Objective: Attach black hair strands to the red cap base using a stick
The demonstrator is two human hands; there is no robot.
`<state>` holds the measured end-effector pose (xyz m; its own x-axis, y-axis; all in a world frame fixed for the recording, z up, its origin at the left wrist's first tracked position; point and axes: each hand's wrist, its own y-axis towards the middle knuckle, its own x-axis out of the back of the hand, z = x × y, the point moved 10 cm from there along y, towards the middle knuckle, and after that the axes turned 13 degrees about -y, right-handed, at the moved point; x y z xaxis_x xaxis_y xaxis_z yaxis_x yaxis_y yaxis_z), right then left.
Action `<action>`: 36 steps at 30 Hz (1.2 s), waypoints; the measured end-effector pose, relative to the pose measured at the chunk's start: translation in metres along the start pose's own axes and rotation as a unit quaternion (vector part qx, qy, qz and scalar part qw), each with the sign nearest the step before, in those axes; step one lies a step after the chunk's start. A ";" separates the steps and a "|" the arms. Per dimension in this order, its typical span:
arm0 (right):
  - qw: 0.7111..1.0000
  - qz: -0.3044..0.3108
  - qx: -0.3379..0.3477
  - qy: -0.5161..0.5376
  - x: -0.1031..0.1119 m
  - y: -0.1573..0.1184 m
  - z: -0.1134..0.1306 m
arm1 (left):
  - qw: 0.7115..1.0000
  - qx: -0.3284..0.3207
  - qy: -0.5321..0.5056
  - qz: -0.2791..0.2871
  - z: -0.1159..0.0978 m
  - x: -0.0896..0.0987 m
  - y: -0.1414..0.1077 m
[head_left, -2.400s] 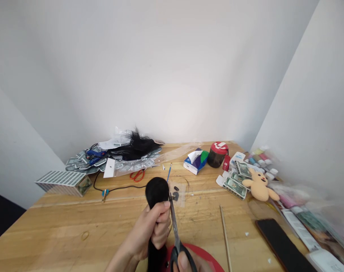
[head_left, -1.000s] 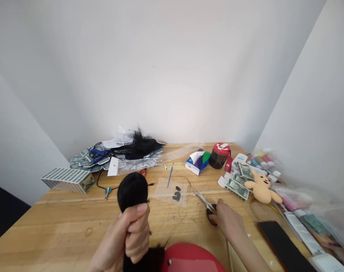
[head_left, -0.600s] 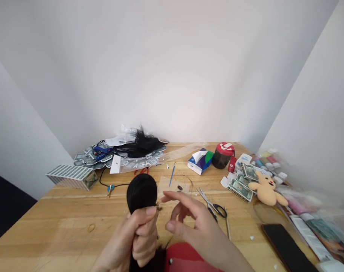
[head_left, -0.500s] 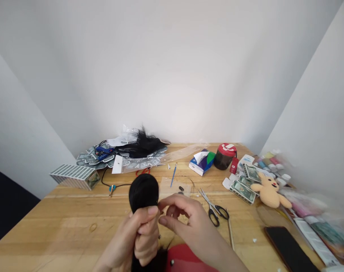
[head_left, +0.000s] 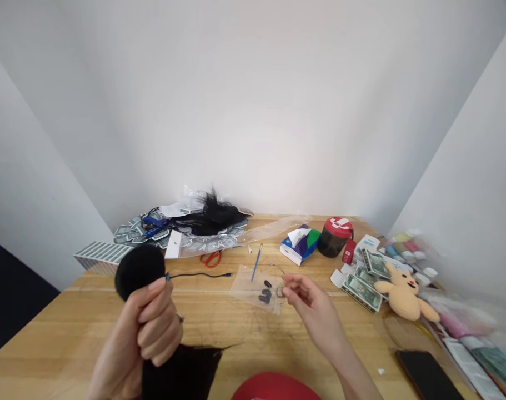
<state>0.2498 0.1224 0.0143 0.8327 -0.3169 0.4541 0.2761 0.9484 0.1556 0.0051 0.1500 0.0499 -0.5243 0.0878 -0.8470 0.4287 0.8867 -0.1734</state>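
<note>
My left hand (head_left: 159, 322) is closed round a bundle of black hair (head_left: 140, 271); its rounded top rises above the fist and loose strands hang below. My right hand (head_left: 305, 297) pinches a small thin ring (head_left: 280, 291) between thumb and fingertips. It is at the right edge of a clear plastic bag (head_left: 241, 286), where small dark pieces (head_left: 265, 295) lie. Beyond the bag rests a blue brush (head_left: 256, 262). A red rounded object (head_left: 275, 387) shows at the bottom edge.
At the back left are more black hair (head_left: 213, 216) and a striped box (head_left: 100, 255). A tissue pack (head_left: 299, 244), a red-lidded jar (head_left: 335, 236), banknote-print packs (head_left: 363, 290), a plush toy (head_left: 405, 294) and a phone (head_left: 427, 375) are on the right.
My left hand has moved left with the black bundle. My right hand has moved right, away from it, and now pinches a thin ring. The scissors and stick no longer show.
</note>
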 end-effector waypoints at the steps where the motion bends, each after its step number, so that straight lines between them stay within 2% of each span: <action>1: 1.000 -0.002 -0.011 0.026 0.002 -0.002 0.001 | 0.999 -0.017 0.030 -0.040 0.000 0.008 0.004; 3: 0.997 -0.001 -0.031 0.069 0.004 -0.008 0.007 | 0.994 -0.018 0.069 -0.081 0.014 0.016 0.015; 9: 0.988 0.012 -0.057 0.146 -0.010 -0.022 0.023 | 0.988 0.054 0.114 -0.088 0.097 0.020 0.050; 12: 0.982 0.038 -0.059 0.174 -0.024 -0.024 0.023 | 0.986 0.071 0.121 -0.087 0.115 0.019 0.051; 16: 0.976 0.061 -0.062 0.198 -0.036 -0.024 0.021 | 0.986 0.081 0.122 -0.081 0.119 0.016 0.046; 22: 0.976 0.054 -0.060 0.202 -0.036 -0.023 0.022 | 0.986 0.081 0.135 -0.052 0.126 0.015 0.048; 28: 0.981 0.044 -0.039 0.183 -0.037 -0.023 0.025 | 0.987 0.077 0.141 -0.024 0.127 0.006 0.044; 32: 0.988 0.030 -0.026 0.150 -0.034 -0.025 0.025 | 0.988 0.076 0.135 -0.019 0.123 0.003 0.039; 36: 0.995 -0.009 -0.013 0.101 -0.025 -0.029 0.027 | 0.989 0.076 0.127 -0.020 0.122 0.004 0.038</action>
<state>0.2076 0.1028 0.0222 0.9057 -0.3298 0.2663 0.3026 0.9430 0.1387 0.1087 0.1287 -0.0218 -0.7029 0.1821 -0.6876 0.4989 0.8153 -0.2940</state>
